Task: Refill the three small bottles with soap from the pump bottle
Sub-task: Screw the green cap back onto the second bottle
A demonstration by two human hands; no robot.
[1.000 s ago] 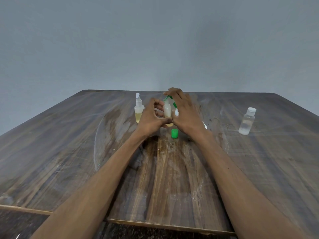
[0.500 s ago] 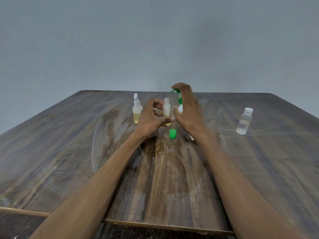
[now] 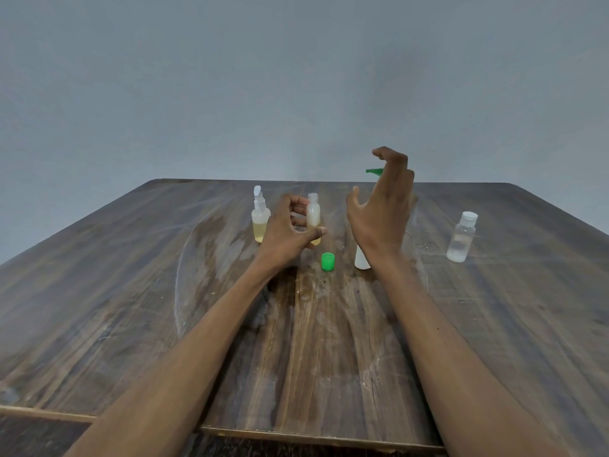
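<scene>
Two bottles look filled; left hand pinches the middle bottle, right hand spread beside the pump bottle. Next, likely cap it with the green cap.

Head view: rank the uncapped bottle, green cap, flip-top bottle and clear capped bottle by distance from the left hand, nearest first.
1. Uncapped bottle: in the left hand's grip.
2. Flip-top bottle: just left of the hand. Green cap: just right, nearer the person. Too close to rank.
3. Clear capped bottle: far right, beyond the right hand.
</scene>
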